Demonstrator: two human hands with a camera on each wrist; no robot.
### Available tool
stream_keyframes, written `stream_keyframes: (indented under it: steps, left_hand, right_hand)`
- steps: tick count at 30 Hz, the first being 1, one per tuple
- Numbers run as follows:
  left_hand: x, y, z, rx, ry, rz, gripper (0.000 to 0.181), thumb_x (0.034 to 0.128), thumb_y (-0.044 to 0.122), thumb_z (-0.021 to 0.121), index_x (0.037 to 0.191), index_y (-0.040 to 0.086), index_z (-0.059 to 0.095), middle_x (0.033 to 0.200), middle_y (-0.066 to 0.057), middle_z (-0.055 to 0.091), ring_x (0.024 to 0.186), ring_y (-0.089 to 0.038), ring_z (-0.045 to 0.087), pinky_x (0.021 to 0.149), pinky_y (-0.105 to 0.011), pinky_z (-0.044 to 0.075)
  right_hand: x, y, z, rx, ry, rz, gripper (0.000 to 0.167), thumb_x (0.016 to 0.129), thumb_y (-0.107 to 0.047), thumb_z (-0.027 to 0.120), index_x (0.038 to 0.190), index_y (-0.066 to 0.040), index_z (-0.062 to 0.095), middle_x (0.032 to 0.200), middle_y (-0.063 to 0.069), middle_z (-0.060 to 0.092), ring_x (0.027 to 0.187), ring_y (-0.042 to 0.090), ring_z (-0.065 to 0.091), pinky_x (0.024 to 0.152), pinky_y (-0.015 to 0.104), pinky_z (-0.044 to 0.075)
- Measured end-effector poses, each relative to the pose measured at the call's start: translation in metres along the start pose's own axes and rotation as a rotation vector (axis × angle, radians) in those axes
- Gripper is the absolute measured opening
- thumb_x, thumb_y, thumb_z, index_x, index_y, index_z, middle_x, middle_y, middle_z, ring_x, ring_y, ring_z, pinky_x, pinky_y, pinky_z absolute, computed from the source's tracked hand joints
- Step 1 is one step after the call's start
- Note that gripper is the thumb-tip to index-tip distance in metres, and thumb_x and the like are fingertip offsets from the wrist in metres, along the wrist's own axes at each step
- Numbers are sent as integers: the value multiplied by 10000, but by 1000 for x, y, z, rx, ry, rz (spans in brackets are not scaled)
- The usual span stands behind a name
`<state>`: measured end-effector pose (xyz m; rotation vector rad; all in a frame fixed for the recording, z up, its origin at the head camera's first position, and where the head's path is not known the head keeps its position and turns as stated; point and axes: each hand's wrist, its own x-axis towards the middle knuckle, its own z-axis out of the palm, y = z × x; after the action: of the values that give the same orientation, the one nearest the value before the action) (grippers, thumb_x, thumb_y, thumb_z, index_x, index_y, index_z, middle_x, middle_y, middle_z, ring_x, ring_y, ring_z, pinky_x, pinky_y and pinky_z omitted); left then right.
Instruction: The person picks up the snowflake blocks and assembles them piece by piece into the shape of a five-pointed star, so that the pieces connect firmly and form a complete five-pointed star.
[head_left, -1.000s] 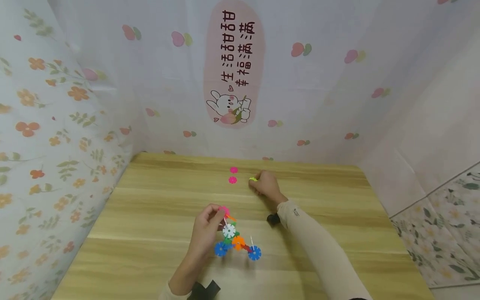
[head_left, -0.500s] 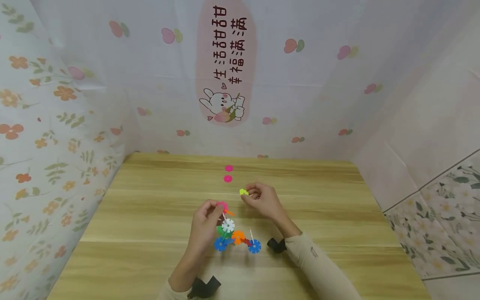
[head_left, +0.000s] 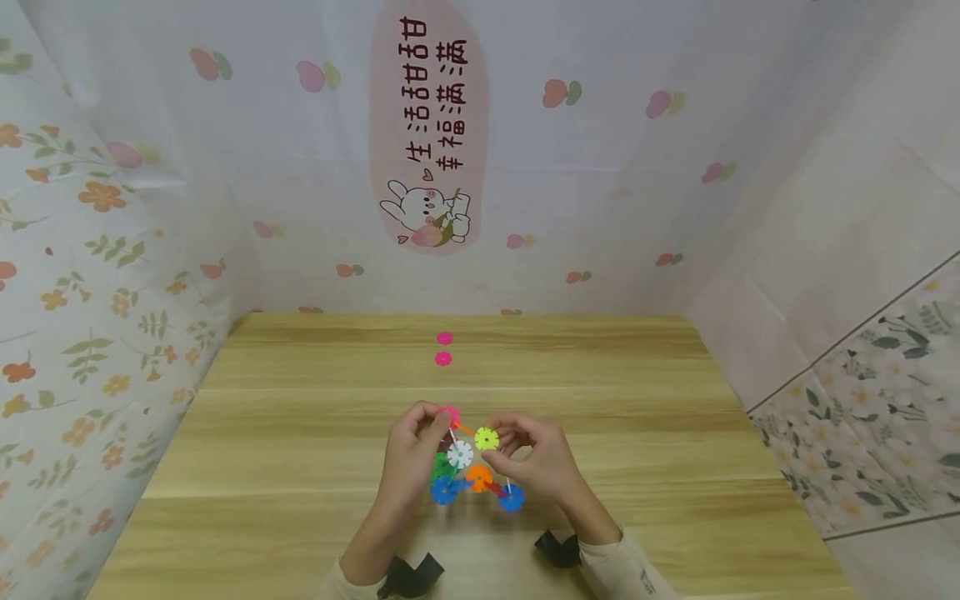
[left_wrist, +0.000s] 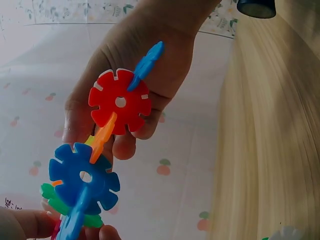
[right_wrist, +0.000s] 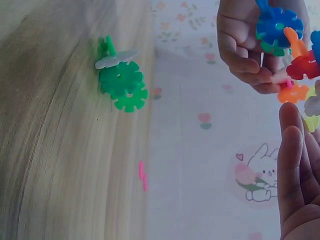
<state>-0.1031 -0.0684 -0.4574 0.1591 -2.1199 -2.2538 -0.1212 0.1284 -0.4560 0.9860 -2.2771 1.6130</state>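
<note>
My left hand (head_left: 415, 454) grips a pink disc (head_left: 449, 416) at the top of a chain of slotted snowflake discs. Blue discs (head_left: 511, 498) and an orange disc (head_left: 479, 477) show below. In the left wrist view, a red disc (left_wrist: 120, 102) and a blue disc (left_wrist: 85, 177) hang slotted together with an orange one. My right hand (head_left: 542, 457) pinches a yellow disc (head_left: 487, 439) between thumb and fingers, close beside the chain; whether it touches is unclear. Green discs (right_wrist: 122, 77) with a white one stand on the table in the right wrist view, apart from the held pieces.
Two loose pink discs (head_left: 444, 359) lie toward the back of the wood-grain table (head_left: 600, 375). A printed cloth (head_left: 600, 208) hangs behind it, and floral cloth hangs at the left. Black wrist-camera mounts (head_left: 411, 575) sit beside the wrists.
My right hand has come from the table's back, toward me, carrying the yellow disc to the chain. My left hand has stayed nearly in place with its grip on the pink disc.
</note>
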Motion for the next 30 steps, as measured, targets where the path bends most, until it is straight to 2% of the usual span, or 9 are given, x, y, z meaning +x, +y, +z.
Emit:
stream_keyframes:
  steps: [3, 7, 11, 17, 20, 23, 26, 30]
  left_hand:
    - [-1, 0, 1, 3, -3, 3, 186, 1008, 182, 616, 988, -1, 633, 896, -179, 620, 772, -242, 592, 742, -304, 559]
    - [-1, -2, 1, 3, -7, 10, 203, 1009, 200, 618, 1005, -2, 639, 940, -214, 632, 789, -257, 593, 764, -338, 564]
    - [-1, -4, 1, 7, -8, 22, 210, 1010, 209, 617, 1018, 1, 645, 949, -188, 646, 811, -279, 604, 788, -367, 569]
    - [-2, -6, 1, 6, -3, 55, 198, 1012, 214, 616, 1028, 21, 654, 966, -113, 666, 833, -240, 624, 791, -332, 573]
    - [-2, -6, 1, 2, -11, 77, 205, 1008, 222, 623, 1036, 22, 659, 988, -104, 672, 855, -237, 627, 792, -316, 572]
    - [-3, -4, 1, 0, -25, 92, 224, 1000, 236, 636, 1044, 18, 661, 1002, -108, 665, 877, -244, 621, 794, -291, 566]
    - [-3, -3, 1, -1, -36, 89, 218, 996, 234, 642, 1045, 23, 663, 1012, -107, 662, 889, -250, 620, 798, -279, 562]
    - [-3, -2, -1, -3, -42, 82, 208, 986, 250, 657, 1053, 54, 678, 1028, -85, 679, 893, -254, 642, 798, -300, 570]
  right_hand:
    - [-4, 5, 2, -29, 10, -40, 349, 695, 127, 834, 1001, 59, 680, 778, 123, 695, 623, 163, 650, 539, 347, 575]
    - [-9, 20, 4, -60, 15, -95, 382, 694, 77, 861, 1030, 11, 692, 787, 82, 707, 625, 118, 657, 553, 269, 566]
    - [-10, 26, 3, -106, 18, -191, 377, 738, 1, 864, 1077, -14, 701, 807, 45, 713, 655, 71, 661, 597, 206, 558]
    - [-9, 28, 0, -139, 48, -313, 328, 819, -73, 827, 1113, 6, 708, 822, 44, 725, 657, 84, 675, 619, 194, 560]
    - [-9, 29, -1, -130, 54, -312, 343, 798, -34, 835, 1115, 8, 710, 827, 55, 730, 650, 95, 680, 619, 201, 562]
    - [-9, 30, -1, -112, 53, -274, 379, 761, 20, 847, 1115, -4, 717, 845, 58, 736, 661, 98, 685, 627, 212, 567]
    - [-9, 29, -1, -96, 55, -226, 390, 744, 51, 847, 1109, -17, 727, 862, 59, 741, 680, 98, 692, 635, 221, 571]
    - [-8, 28, -1, -86, 67, -201, 375, 729, 69, 846, 1082, 0, 738, 855, 77, 741, 684, 133, 698, 643, 246, 577]
